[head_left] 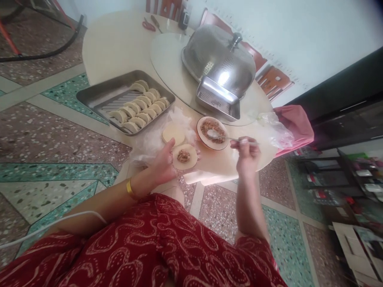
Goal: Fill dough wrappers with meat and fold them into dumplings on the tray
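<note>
Spoon [224, 138] in right hand [245, 152] points left, long axis nearly crosswise.

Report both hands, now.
Left hand: holding a round wrapper with filling on it.
Right hand: closed around a spoon by its handle.

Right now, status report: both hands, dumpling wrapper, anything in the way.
Left hand supporting unfolded dumpling wrapper, filling on top. Right hand gripping spoon, head in or just over the filling bowl. Crumpled plastic close by left hand.
</note>
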The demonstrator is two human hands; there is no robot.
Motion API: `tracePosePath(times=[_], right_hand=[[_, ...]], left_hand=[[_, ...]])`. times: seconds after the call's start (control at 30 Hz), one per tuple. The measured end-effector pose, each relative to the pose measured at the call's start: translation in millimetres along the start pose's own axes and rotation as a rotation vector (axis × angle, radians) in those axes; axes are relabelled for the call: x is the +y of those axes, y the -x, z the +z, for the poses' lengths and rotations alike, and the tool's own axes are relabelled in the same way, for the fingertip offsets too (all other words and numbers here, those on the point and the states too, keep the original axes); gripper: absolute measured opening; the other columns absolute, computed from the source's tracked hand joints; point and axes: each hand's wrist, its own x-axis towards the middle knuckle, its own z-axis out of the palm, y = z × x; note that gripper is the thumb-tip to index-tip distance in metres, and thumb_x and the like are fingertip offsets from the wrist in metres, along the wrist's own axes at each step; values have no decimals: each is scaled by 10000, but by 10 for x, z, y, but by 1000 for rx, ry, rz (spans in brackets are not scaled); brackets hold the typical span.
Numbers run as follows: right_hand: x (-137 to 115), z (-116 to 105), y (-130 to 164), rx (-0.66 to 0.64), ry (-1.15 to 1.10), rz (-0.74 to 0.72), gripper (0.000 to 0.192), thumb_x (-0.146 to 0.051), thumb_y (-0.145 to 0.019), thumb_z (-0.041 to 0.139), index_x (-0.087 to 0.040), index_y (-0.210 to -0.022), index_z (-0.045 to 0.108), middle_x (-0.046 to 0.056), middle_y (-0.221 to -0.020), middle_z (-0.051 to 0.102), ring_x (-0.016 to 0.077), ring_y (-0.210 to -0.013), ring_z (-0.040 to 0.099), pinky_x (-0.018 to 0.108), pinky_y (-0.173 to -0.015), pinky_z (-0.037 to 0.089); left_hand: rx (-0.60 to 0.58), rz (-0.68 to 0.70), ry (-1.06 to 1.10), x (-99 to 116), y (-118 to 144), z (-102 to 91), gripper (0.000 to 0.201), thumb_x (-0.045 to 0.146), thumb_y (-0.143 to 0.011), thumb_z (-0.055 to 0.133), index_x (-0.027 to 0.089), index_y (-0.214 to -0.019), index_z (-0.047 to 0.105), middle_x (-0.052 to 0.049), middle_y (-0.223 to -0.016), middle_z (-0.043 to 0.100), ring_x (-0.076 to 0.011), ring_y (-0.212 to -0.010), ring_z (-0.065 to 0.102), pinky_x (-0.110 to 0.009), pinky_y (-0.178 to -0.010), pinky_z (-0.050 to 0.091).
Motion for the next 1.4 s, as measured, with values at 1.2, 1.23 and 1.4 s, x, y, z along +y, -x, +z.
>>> tracePosePath(times=[1.2,1.23,1.4], right_hand=[[57,153,782,-664,27,483,190,-393,-750,674,-209,-705,664,55,-1108,677,170,-920,632,336,-756,535],[73,172,779,-651,17,508,197,-396,-738,679,-205,-695,660,54,-1099,675,154,-862,628,323,-720,531],[75,280,755,-639,-7,559,214,-413,-718,684,-201,-702,661,48,-1091,673,125,-748,600,269,-586,491]], left_hand=[[100,-198,-122,-504,139,24,480,452,-1011,325,97,-1231,562,-136,-1001,717,-230,-921,700,-382,-902,526],[118,-179,-107,-497,154,23,496,459,-1010,323,86,-1233,562,-141,-1004,716,-236,-944,695,-383,-918,520],[194,-89,-67,-482,209,50,428,377,-1017,357,85,-1240,576,-125,-1028,717,-205,-960,683,-325,-923,514]])
